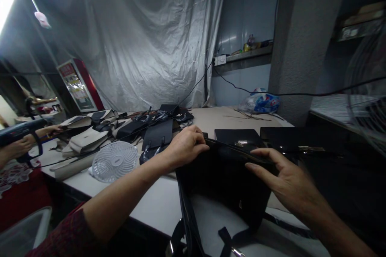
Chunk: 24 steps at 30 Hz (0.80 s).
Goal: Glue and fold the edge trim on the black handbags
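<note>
A black handbag [224,186] stands upright on the white table [157,204] right in front of me, its straps hanging over the near edge. My left hand [185,144] grips the bag's top rim at its left corner, fingers curled over the edge. My right hand [282,176] rests against the right side of the rim, fingers curved along the bag's top and front. A small metal clasp shows on the bag's front.
More black bags [238,136] lie behind, with a pile of black and cream bag parts [90,136] and a small white fan [113,161] at left. Another person's hands hold a dark tool [18,134] at far left. A plastic bag [261,102] sits by a pillar.
</note>
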Tool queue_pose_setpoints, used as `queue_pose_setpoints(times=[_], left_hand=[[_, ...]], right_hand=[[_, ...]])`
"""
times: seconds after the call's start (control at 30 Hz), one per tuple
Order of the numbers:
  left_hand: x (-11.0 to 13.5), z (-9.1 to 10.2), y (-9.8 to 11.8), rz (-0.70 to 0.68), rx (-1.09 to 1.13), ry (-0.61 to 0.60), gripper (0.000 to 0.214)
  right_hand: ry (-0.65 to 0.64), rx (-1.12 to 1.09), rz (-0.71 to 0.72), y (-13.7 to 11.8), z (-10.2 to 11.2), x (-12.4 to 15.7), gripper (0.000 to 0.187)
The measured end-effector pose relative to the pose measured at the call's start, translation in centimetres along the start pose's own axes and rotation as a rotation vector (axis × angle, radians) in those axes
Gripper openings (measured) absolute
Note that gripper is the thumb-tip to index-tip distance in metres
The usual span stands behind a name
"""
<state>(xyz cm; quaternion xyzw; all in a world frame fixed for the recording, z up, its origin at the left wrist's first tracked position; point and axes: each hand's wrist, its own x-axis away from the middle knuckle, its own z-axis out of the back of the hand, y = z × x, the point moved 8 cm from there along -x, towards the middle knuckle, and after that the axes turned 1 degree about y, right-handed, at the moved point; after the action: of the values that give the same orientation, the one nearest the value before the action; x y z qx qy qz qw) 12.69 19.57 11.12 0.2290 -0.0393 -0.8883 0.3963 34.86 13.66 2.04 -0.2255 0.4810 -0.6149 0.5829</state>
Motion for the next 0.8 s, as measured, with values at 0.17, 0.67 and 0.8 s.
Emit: queue_pose_setpoints(times=[0.17, 0.67, 0.8], left_hand=[[-0.2, 0.2, -0.9, 0.039, 0.070, 0.000, 0.012], [-1.0, -0.2, -1.6, 0.013, -0.071, 0.006, 0.017], [-1.1, -0.2, -1.7, 0.035, -0.141, -0.003, 0.011]], right_hand=[[0.028, 0.010, -0.010, 0.4, 0.2, -0.5, 0.048], [0.068, 0.022, -0.020, 1.8, 0.5, -1.8, 0.052], [0.072, 0.036, 0.014, 1.6, 0.6, -2.1, 0.051]])
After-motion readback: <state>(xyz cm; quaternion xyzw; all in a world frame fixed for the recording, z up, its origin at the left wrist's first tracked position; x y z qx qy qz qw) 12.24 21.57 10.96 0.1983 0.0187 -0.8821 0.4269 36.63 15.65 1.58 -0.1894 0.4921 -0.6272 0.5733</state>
